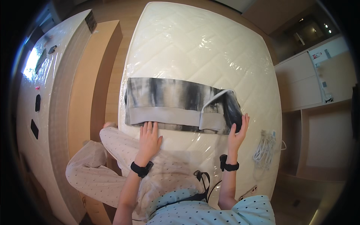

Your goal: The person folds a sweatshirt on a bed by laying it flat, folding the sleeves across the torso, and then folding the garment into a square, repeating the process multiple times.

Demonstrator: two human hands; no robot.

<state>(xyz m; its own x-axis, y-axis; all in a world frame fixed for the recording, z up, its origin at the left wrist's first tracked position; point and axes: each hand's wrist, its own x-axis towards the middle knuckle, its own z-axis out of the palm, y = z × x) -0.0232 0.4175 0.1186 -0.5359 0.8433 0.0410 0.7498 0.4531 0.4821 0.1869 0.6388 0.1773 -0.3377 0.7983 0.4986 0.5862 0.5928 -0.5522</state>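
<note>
A folded tie-dye garment (174, 94) in grey, black and cream lies across a plastic-covered mattress (197, 47). Its pale grey ribbed band (166, 116) runs along the near side, and a light strip or zipper edge (215, 99) curves over its right part. My left hand (150, 139) rests palm down at the band's near edge, fingertips touching the fabric. At the garment's right end, my right hand (238, 132) is cupped with thumb and fingers apart against the dark fabric; whether it pinches any cloth is not plain. Both wrists wear black bands.
Bundled white cables (263, 152) lie on the mattress at the right, with a phone (249, 192) nearer me. To the left stand a wooden bed frame (84, 70) and another wrapped mattress (60, 84) bearing small dark objects. Open shelving (323, 140) stands at the right.
</note>
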